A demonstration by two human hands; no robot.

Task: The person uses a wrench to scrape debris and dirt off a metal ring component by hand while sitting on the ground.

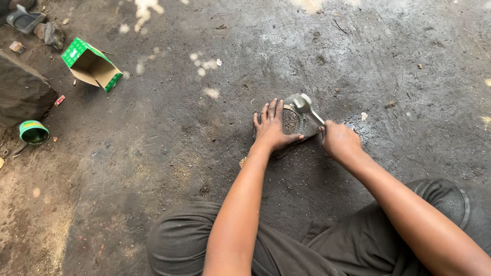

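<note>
My left hand [271,127] lies flat, fingers spread, on a round grey metal ring [292,121] that rests on the oily ground, pinning its left side. My right hand [338,141] is closed around the handle of a small metal hammer [307,107], whose head sits over the ring's upper right rim. The ring is partly hidden under my left palm and the hammer. My knees in dark trousers fill the bottom of the view.
An open green-and-brown cardboard box [92,65] lies at the upper left. A small green round tin [34,132] sits at the left edge beside a dark block [23,92]. Scrap bits and a grey object [24,19] lie in the top left corner.
</note>
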